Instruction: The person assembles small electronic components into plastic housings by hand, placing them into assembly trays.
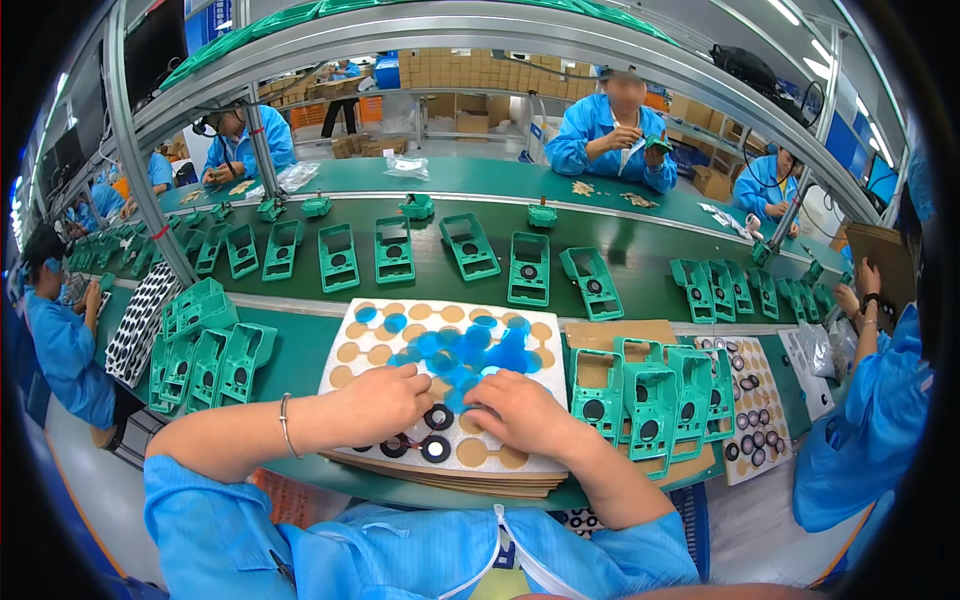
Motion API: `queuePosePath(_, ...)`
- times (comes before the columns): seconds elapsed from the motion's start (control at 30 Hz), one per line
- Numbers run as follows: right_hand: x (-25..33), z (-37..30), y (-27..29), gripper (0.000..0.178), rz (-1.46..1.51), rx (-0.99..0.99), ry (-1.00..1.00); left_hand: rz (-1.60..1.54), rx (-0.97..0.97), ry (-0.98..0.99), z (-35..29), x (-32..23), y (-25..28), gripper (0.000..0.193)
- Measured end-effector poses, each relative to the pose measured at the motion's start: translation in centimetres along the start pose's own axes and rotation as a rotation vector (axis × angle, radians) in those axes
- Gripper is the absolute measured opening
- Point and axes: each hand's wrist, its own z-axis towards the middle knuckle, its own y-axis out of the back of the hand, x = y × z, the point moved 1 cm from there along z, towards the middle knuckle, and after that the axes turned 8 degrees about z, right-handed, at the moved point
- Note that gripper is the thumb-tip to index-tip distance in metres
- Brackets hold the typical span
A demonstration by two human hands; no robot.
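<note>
A white foam sheet [345, 320] with round tan cutouts lies in front of me on a stack of cardboard. Thin translucent blue discs [510, 355] are scattered and overlapping over its middle and right. My left hand [385, 405] is closed with its fingertips pinched at the near edge of the discs; what they hold, if anything, is hidden. Beside it my right hand [525, 410] has its fingers bent and drawn together at the discs' lower edge, its grip also hidden. Several small black-and-white round speakers [436, 449] sit on the sheet between and below my hands.
Green plastic housings [652, 425] stand grouped on cardboard to the right, with more housings [245, 360] to the left. A dark green conveyor [430, 290] carries a row of housings ahead. Another speaker sheet [745, 385] lies at right. Co-workers in blue sit around the line.
</note>
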Motion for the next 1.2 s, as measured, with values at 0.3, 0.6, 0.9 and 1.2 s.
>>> queuePosePath(0.3,1.3,1.5,0.4,0.028,0.141,-0.02,-0.106,0.011,-0.235,0.09,0.1,0.6,1.9,0.013)
queuePosePath(0.6,-1.3,1.3,2.9,0.041,0.387,-0.356,-0.143,-0.335,-0.581,0.067,6.6,3.3,2.4,0.016)
queuePosePath(0.9,-3.4,0.2,2.6,0.044,0.511,-0.465,-0.247,-1.554,-0.217,0.509,8.4,3.5,-0.8,0.018)
queuePosePath(1.2,-2.4,0.6,2.6,0.041,0.05,-0.498,-0.111,-1.627,-0.138,0.443,8.4,3.5,-1.5,0.01)
